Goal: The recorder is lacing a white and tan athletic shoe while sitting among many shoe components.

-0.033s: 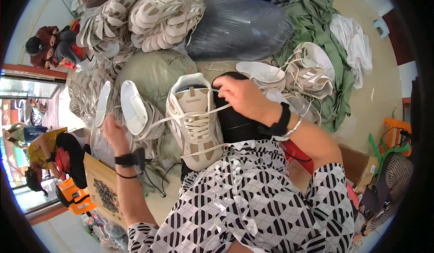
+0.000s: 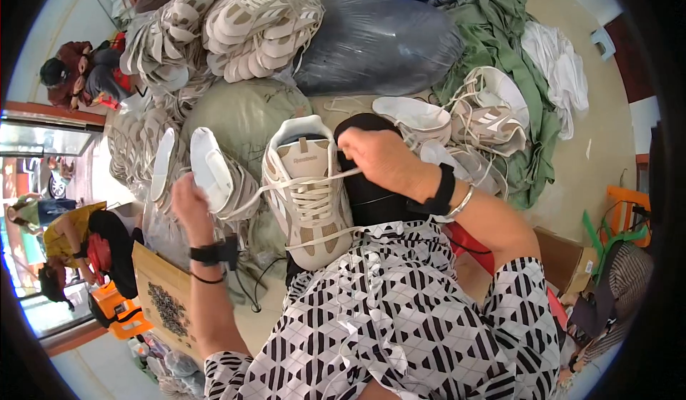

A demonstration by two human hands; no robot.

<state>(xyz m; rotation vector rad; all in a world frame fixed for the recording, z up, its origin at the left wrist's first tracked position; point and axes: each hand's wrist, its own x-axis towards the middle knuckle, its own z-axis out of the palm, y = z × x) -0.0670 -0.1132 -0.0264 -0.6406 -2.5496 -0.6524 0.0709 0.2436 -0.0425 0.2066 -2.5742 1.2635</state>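
View from my head down onto my lap. A beige and white sneaker [image 2: 309, 189] rests on my lap, toe toward me, its heel opening pointing away, between my two hands. My right hand [image 2: 382, 158] sits just beside the sneaker's upper right edge, fingers pinched shut on a white lace [image 2: 314, 183] that runs taut across the shoe. My left hand [image 2: 187, 201], well to the left of the sneaker, is closed around the other end of the lace, which stretches from the shoe toward it; this hand lies against a white shoe insole [image 2: 209, 168]. Both wrists carry black bands, and the right also a silver bangle [image 2: 461, 203]. A black bag [image 2: 371, 193] lies under my right forearm, touching the sneaker's right side. Beyond the shoe are a grey-green sack [image 2: 246, 114], a dark plastic sack [image 2: 379, 42] and heaps of pale sneakers [image 2: 254, 21]. My patterned black-and-white garment [image 2: 400, 321] fills the foreground.
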